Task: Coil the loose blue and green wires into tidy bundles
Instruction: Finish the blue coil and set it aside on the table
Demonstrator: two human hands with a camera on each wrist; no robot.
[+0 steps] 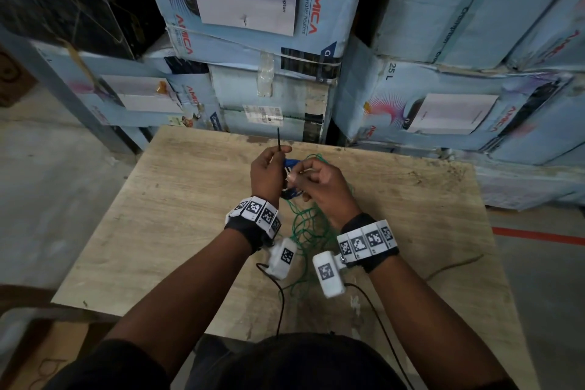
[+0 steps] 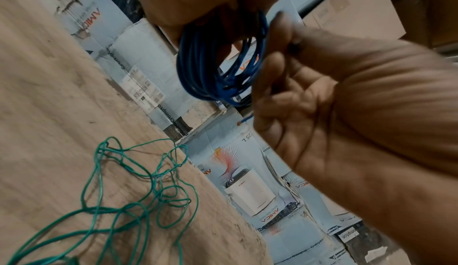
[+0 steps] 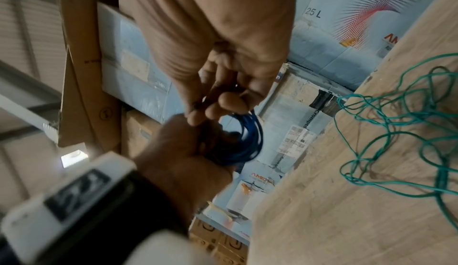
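Observation:
The blue wire [image 1: 290, 163] is wound into a small coil [image 2: 205, 63] held above the wooden table [image 1: 158, 231] between both hands. My left hand [image 1: 269, 168] grips one side of the coil [image 3: 247, 141] and pinches a thin dark strand [image 1: 279, 138] that sticks up from its fingers. My right hand [image 1: 319, 180] pinches the coil's other side with curled fingers [image 3: 218, 102]. The green wire [image 1: 308, 226] lies loose and tangled on the table below the hands [image 2: 138, 190] [image 3: 409, 122].
Stacked pale blue water-heater cartons [image 1: 269, 9] stand right behind the table's far edge. A thin brown cord [image 1: 456, 264] hangs over the table's right edge. Grey floor with an orange line [image 1: 538, 236] lies to the right.

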